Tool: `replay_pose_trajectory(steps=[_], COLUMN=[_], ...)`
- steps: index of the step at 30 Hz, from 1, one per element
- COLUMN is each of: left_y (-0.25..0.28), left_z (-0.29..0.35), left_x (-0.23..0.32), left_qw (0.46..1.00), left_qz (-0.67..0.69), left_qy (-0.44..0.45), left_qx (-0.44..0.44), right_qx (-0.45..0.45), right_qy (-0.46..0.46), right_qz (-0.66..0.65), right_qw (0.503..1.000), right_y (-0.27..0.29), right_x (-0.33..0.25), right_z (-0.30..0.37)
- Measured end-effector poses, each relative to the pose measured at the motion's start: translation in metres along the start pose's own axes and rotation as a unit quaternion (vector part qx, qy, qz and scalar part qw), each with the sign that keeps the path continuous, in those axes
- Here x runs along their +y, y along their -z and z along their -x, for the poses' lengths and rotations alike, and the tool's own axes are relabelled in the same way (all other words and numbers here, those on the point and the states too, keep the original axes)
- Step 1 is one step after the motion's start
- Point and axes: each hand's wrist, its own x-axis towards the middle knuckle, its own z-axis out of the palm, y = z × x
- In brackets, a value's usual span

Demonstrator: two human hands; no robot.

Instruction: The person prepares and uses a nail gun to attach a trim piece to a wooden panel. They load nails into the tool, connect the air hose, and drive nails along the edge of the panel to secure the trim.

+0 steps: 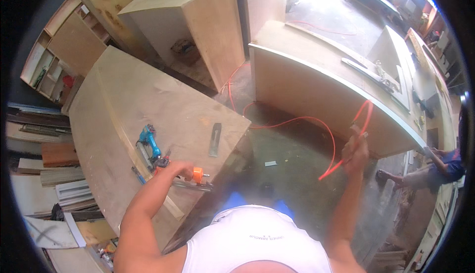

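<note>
Head view, looking down in a woodworking shop. The left hand (183, 169) is curled around the body of an orange-ended pneumatic nailer (199, 175) with a metal air plug, at the near edge of a large wooden worktable (173, 95). The right hand (355, 153), raised out to the right, is closed on a red air hose (366, 116), which loops above the fist. A short length slants down from the fist, apparently to a loose end; its fitting is too small to make out.

The hose also curves over the floor close to the person's feet, so a foot or a panel corner could snag it and jerk the right hand. The nailer sits by the table edge; a loosened left grip could let it tip off. If air were joined with a finger on the trigger, it might fire; the trigger is hidden.

Beside the nailer lie a blue nail gun (151, 142) and a long wooden strip (116, 114), crowding the left hand. A hand plane (215, 140) rests near the table's right edge. Beyond stands an open cabinet (213, 40). A white-edged wooden case (311, 82) blocks the way ahead on the right, where a co-worker (445, 166) is close by.
</note>
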Motion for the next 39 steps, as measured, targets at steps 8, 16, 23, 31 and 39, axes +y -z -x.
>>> replay_pose_trajectory(steps=[8, 16, 23, 31, 39], left_y=[0.021, 0.017, 0.003, -0.025, -0.032], left_z=[-0.052, 0.017, -0.039, 0.044, 0.022], left_x=[-0.070, 0.104, 0.146, 0.216, 0.215], left_qw=[0.991, 0.647, 0.196, 0.788, 0.800], left_qz=[-0.080, 0.670, 0.832, 0.379, 0.280], left_qy=[-0.005, -0.355, -0.469, -0.485, -0.530], left_qx=[0.103, -0.078, -0.222, -0.026, 0.025], right_qx=[0.062, -0.065, -0.357, -0.118, 0.071], right_qy=[-0.149, -0.097, -0.306, -0.307, -0.123], right_qz=[0.114, 0.229, 0.382, -0.059, 0.032], right_qw=[0.980, 0.966, 0.796, 0.942, 0.989], right_y=[-0.076, -0.107, -0.131, -0.168, -0.146], right_x=[0.071, 0.114, 0.086, 0.139, 0.099], right_z=[0.133, 0.180, 0.166, 0.074, -0.051])
